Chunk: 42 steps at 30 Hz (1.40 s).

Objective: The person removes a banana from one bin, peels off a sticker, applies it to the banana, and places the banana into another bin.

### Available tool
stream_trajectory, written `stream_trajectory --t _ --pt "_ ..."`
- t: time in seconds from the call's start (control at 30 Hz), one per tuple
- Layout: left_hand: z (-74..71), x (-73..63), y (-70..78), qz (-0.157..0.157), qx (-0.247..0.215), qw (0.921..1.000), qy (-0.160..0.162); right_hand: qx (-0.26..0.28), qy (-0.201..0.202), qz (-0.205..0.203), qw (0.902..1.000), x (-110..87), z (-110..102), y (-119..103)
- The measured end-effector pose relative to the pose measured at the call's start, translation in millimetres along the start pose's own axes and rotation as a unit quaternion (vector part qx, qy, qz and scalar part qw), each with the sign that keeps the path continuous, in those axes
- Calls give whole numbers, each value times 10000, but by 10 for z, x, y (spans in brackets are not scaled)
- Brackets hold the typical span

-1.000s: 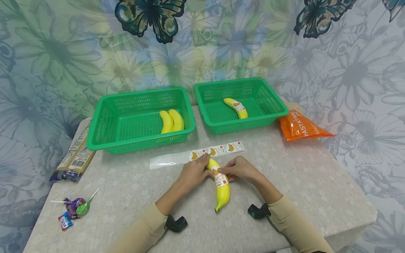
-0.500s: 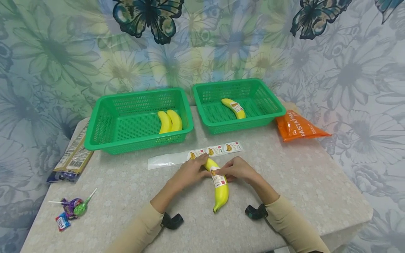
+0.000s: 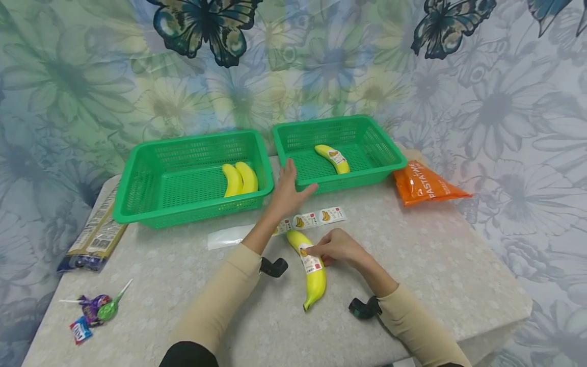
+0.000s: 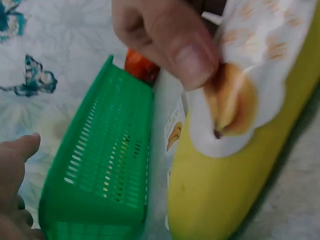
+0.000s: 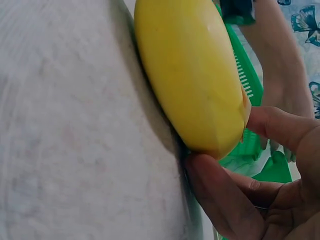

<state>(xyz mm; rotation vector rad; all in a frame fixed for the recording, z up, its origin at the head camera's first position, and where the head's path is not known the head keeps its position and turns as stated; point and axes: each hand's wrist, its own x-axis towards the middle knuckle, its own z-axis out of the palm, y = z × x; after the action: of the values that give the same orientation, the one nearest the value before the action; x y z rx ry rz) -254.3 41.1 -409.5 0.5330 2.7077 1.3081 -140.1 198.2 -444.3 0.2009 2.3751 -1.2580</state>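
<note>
The right hand [image 3: 337, 247] pinches a big yellow banana [image 3: 315, 285] — thumb on the sticker [image 3: 313, 264], fingers round the side. The banana lies on the table [image 3: 367, 341], just left of that hand, with its stem end pointing back toward the person.

The left hand [image 3: 286, 192] is up in the air with its fingers spread wide and nothing in its grip. It is ahead of the banana, by the gap between two green baskets; whether it touches a basket is hard to tell. Just left of it, one basket [image 3: 183, 219] has two plain bananas [image 3: 240, 180] in it. To its right, the other basket [image 3: 353, 179] has one banana with a sticker [image 3: 333, 158].

A strip of stickers [image 3: 306, 220] lies partly behind the left arm. An orange bag [image 3: 426, 183] sits beyond the right hand, off to its right. Well left of both hands are some sweets [image 3: 98, 311].
</note>
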Motion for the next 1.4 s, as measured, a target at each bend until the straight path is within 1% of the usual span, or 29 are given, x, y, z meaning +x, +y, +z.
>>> stream_trajectory --t 0.07,0.13,0.2,0.27,0.5,0.63,0.73,0.83,0.93,1.03,1.13,1.2,1.27,1.33,1.4 --pt "17 118 -26 -184 -52 9996 190 -126 -28 -118 9998 15 17 -22" --pt "29 209 -64 -294 -60 9987 411 -280 -46 -229 9993 30 37 -43" --pt "33 281 -111 -329 -52 9978 568 -377 -61 -277 9989 46 55 -62" --pt "32 333 -159 -338 -73 9973 643 -437 -60 -280 9986 63 71 -79" --pt "3 416 -281 -375 -375 9973 502 -282 -65 -243 9993 124 94 -116" --pt "-1 433 -301 -366 -555 9959 609 -103 -192 -347 9992 137 58 -100" --pt "13 435 -296 -382 -681 9947 676 -22 -365 -502 9981 100 -46 -106" --pt "36 439 -285 -393 -745 9940 699 23 -563 -654 9963 20 -244 -177" --pt "62 437 -265 -400 -807 9934 707 -49 -687 -813 9943 -74 -537 -340" --pt "93 436 -244 -335 -774 9934 780 -286 -612 -947 9932 -146 -903 -609" --pt "126 434 -244 -212 -754 9934 833 -566 -365 -978 9929 -148 -1277 -948" --pt "149 430 -248 -161 -763 9935 829 -753 -130 -996 9921 -86 -1505 -1181" --pt "166 418 -253 -158 -852 9933 759 -867 29 -1063 9905 36 -1707 -1401" --pt "179 407 -250 -182 -887 9933 717 -1000 142 -1172 9880 205 -1879 -1591" --pt "187 396 -245 -206 -915 9930 720 -1068 154 -1222 9866 403 -2021 -1745"
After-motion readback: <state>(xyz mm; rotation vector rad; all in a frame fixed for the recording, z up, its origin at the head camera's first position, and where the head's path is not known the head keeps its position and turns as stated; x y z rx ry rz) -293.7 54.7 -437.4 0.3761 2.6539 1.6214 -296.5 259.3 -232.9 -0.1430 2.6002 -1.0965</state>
